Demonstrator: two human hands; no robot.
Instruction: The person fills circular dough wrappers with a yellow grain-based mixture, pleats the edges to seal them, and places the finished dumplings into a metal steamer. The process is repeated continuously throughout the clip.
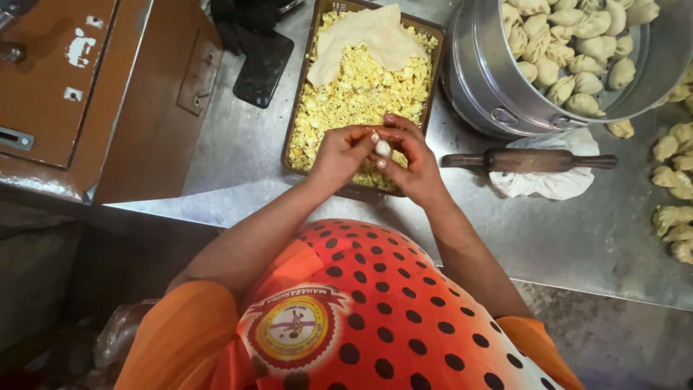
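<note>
Small white dough piece (382,149): it sits between the fingertips of both hands, directly above the near end of a rectangular brown metal tray (299,108) filled with crumbly yellow filling (357,97).

Left hand (343,152): the grip is closed around the left side of the dough piece, fingers curled inward and touching it.

Right hand (411,160): the grip is likewise closed on the right side of the dough piece, thumb and forefinger pinching it. The two hands touch each other at the fingertips.

A flat sheet of pale rolled dough (368,37) lies on top of the filling at the far end of the tray. The tray rests on a stainless steel surface (548,231).

To the right of the hands, a dark wooden rolling pin (527,160) lies across a crumpled white cloth (552,180). Beyond it stands a large round steel steamer pot (480,79) holding many shaped pale dumplings (570,43). More finished dumplings (675,188) lie loose on the surface at the right edge.

A black phone-like slab (263,68) lies left of the tray. The person wears an orange garment with black dots (361,318).
</note>
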